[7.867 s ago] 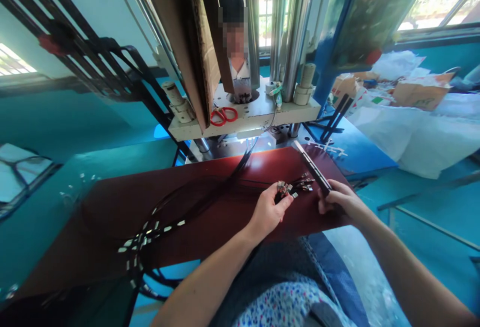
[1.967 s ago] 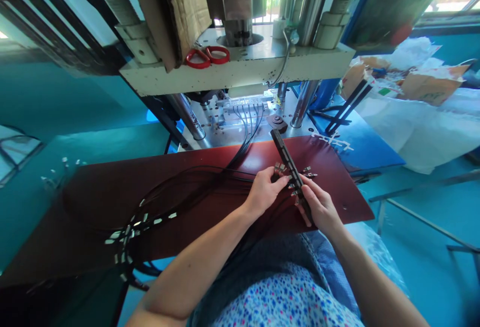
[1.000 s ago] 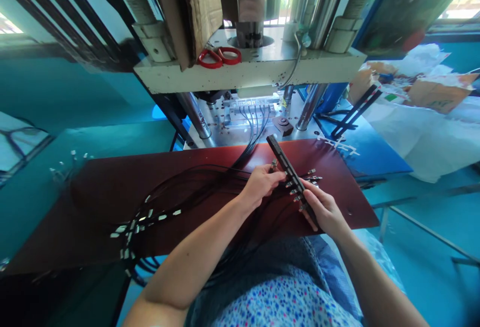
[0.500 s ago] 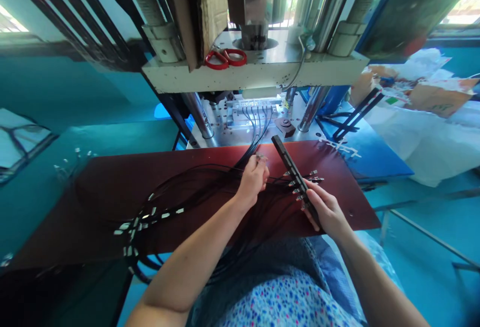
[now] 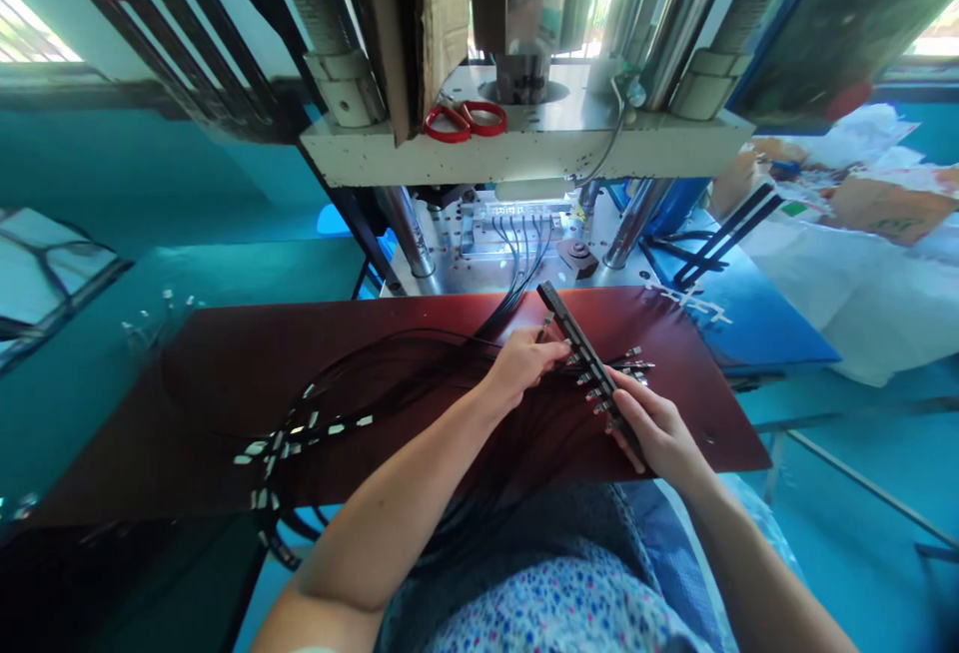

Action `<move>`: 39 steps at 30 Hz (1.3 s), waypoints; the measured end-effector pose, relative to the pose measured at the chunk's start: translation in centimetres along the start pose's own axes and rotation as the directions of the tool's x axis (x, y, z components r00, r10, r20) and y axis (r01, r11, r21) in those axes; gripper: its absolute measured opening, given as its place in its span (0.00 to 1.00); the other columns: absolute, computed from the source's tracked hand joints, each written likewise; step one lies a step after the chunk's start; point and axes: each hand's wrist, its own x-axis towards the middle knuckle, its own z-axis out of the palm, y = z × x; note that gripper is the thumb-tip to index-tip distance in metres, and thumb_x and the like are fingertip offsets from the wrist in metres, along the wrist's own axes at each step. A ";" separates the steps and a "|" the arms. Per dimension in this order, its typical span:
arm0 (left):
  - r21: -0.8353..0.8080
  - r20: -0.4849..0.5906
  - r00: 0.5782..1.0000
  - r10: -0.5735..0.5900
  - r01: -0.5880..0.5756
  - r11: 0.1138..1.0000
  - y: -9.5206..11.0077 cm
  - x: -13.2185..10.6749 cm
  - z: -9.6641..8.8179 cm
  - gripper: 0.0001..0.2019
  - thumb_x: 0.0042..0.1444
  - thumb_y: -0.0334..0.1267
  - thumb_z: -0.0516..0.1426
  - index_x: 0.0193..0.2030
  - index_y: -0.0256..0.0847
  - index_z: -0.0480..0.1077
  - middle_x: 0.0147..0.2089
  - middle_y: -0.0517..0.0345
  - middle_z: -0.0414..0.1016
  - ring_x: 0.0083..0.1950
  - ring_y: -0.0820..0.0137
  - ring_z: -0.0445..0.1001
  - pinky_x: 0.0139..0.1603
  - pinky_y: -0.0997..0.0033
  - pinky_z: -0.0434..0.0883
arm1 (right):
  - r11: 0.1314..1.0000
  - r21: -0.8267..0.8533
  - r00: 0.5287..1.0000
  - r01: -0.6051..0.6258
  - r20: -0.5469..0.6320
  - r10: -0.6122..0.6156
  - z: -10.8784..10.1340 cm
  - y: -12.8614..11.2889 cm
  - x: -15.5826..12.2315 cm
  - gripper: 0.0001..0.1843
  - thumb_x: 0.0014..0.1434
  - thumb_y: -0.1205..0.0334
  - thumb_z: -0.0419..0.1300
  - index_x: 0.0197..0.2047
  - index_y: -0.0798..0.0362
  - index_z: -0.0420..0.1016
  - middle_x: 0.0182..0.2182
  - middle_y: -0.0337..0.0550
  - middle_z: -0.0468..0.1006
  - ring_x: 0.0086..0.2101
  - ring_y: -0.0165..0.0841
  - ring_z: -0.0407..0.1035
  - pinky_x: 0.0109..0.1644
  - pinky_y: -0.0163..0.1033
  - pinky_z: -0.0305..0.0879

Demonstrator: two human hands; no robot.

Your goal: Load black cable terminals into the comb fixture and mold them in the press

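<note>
My right hand (image 5: 653, 421) grips the lower end of a long dark slotted bar (image 5: 567, 316), which slants up and left over the board. Several small metal-ended cable connectors (image 5: 594, 394) stick out along the bar's left edge. My left hand (image 5: 524, 365) is closed in a pinch beside the bar's upper half. A small metal-tipped cable connector (image 5: 547, 323) shows at its fingertips; its cable is partly hidden by the hand. Black cables (image 5: 420, 373) with white tags run across the board under my left arm.
A press with a pale crossbeam (image 5: 450, 156) stands ahead; red-handled scissors (image 5: 465, 121) rest on it. Thin cables run into a metal fixture (image 5: 516, 226) below. The reddish-brown board (image 5: 217, 373) spans my lap area. Loose connectors (image 5: 636, 367) lie beyond my right hand. A blue table (image 5: 771, 324) stands right.
My left hand has moved right and slightly down, up to the bar, with the connector at its fingertips. My right hand still holds the bar. The view has shifted slightly.
</note>
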 end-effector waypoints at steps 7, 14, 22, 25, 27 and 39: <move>0.130 0.020 0.989 0.149 -0.150 0.980 -0.6 0.5 -0.6 0.10 0.45 0.38 0.56 0.20 0.38 0.60 0.14 0.69 0.54 0.15 0.82 0.49 0.18 0.78 0.46 | 0.997 -0.070 0.999 0.015 0.034 -0.013 0.1 0.0 0.3 0.30 0.60 0.45 0.52 0.61 0.53 0.60 0.15 0.32 0.65 0.10 0.23 0.55 0.11 0.26 0.49; 0.195 -0.175 0.902 0.396 -0.363 0.911 -1.1 1.2 -1.5 0.13 0.57 0.50 0.48 0.32 0.42 0.58 0.18 0.70 0.54 0.18 0.79 0.53 0.22 0.79 0.53 | 0.992 0.129 0.996 -0.001 -0.084 0.012 -0.2 0.1 0.0 0.33 0.57 0.45 0.55 0.60 0.57 0.61 0.14 0.34 0.67 0.09 0.24 0.54 0.09 0.28 0.47; 0.429 0.053 0.923 0.382 -0.367 0.825 -1.0 1.3 -1.2 0.11 0.53 0.40 0.49 0.23 0.39 0.58 0.20 0.67 0.54 0.23 0.78 0.53 0.25 0.76 0.50 | 0.993 0.118 0.999 -0.012 -0.038 0.017 -0.3 -0.2 0.0 0.31 0.57 0.46 0.56 0.59 0.55 0.63 0.17 0.36 0.70 0.11 0.24 0.55 0.10 0.27 0.49; 0.395 0.038 0.941 0.335 -0.322 0.860 -0.7 1.3 -1.2 0.11 0.51 0.41 0.50 0.22 0.39 0.58 0.19 0.67 0.54 0.22 0.78 0.52 0.24 0.75 0.49 | 0.994 0.105 1.000 -0.012 -0.021 0.014 0.0 -0.5 -0.1 0.30 0.58 0.47 0.56 0.59 0.55 0.63 0.18 0.36 0.69 0.11 0.23 0.55 0.10 0.27 0.49; 0.359 0.036 0.956 0.292 -0.285 0.889 -0.5 1.3 -1.3 0.10 0.50 0.41 0.50 0.22 0.39 0.59 0.18 0.67 0.54 0.21 0.78 0.51 0.23 0.75 0.48 | 0.996 0.087 1.000 -0.006 -0.017 0.007 0.1 -0.6 -0.1 0.30 0.58 0.47 0.56 0.59 0.56 0.64 0.17 0.35 0.69 0.11 0.23 0.55 0.10 0.26 0.49; 0.418 0.073 0.954 0.291 -0.294 0.860 -0.8 2.4 -1.3 0.10 0.51 0.39 0.48 0.23 0.37 0.62 0.18 0.67 0.56 0.20 0.78 0.53 0.24 0.77 0.52 | 0.996 -0.086 0.997 -0.022 0.069 0.028 0.1 0.2 0.6 0.33 0.60 0.42 0.49 0.61 0.55 0.57 0.12 0.29 0.61 0.09 0.24 0.54 0.10 0.27 0.49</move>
